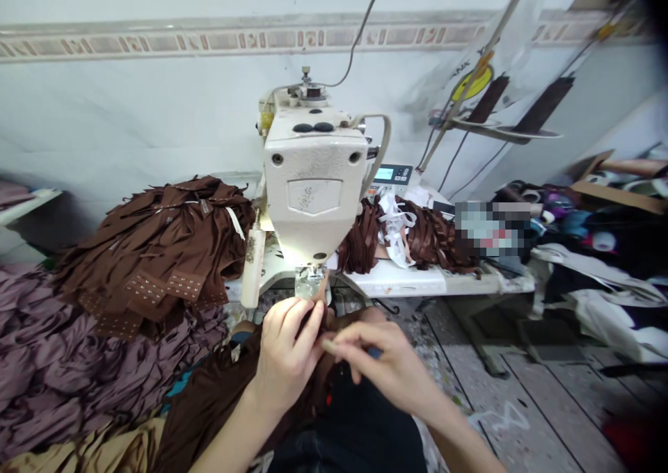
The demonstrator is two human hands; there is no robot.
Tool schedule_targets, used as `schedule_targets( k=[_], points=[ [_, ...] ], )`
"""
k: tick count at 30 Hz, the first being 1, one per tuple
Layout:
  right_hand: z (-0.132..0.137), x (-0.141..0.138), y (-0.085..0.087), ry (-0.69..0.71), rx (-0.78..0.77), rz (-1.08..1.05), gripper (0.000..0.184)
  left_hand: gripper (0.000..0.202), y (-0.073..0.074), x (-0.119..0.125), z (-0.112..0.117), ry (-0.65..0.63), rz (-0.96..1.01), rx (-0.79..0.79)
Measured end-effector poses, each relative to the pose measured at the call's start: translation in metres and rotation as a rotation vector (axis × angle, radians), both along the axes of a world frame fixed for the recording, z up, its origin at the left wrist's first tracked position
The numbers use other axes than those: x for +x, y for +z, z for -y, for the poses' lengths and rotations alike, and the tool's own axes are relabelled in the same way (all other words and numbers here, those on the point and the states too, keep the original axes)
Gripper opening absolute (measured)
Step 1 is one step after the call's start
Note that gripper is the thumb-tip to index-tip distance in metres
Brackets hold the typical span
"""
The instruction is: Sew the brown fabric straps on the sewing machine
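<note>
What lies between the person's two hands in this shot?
In the head view, a small pale strip lies between the left hand and the right hand, pinched by the right hand, with dark brown fabric gathered behind it.

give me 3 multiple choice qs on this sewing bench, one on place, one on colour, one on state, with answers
1. Where is the heap of brown fabric strips with metal hook-and-eye rows relative to the white sewing machine head?
A right B left C behind

2. What colour is the large fabric heap at far left?
A mauve B white C red

3. What is the right hand doing?
A lying flat B holding scissors C pinching a small pale piece

1 B: the strips lie left of the machine.
2 A: its folds show purplish grey.
3 C: the fingertips close on it, beside the left hand.
</note>
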State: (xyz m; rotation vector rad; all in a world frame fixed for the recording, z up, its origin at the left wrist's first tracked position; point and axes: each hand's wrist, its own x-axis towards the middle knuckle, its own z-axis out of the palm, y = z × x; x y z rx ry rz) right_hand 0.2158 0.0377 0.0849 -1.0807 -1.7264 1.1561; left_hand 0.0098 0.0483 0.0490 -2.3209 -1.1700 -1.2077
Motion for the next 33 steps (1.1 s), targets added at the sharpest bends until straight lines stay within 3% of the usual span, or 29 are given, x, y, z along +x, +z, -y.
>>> schedule_targets(
  k=[3,6,12,19,26,33],
  points=[
    [-0.028,-0.003,0.008,-0.135,0.034,-0.044,0.036,0.049,-0.004,-0.002,-0.003,-0.034,0.033,0.006],
    [-0.053,-0.011,0.007,-0.179,0.053,-0.053,0.033,0.062,-0.002,-0.003,-0.003,-0.043,0.060,0.031],
    [-0.074,-0.025,-0.002,-0.210,0.095,-0.057,0.034,0.043,0.006,-0.006,-0.005,-0.071,0.036,0.011],
    [-0.054,-0.030,-0.025,-0.355,-0.118,-0.298,0.046,0.042,0.005,-0.009,-0.009,-0.077,0.013,0.007],
    [-0.007,-0.039,-0.064,-0.234,-0.210,-0.311,0.060,0.038,0.010,-0.008,-0.013,-0.145,-0.021,-0.042],
    [-0.009,-0.042,-0.059,-0.305,-0.179,-0.415,0.051,0.034,0.018,0.003,-0.016,-0.051,-0.070,-0.065]
  ],
)
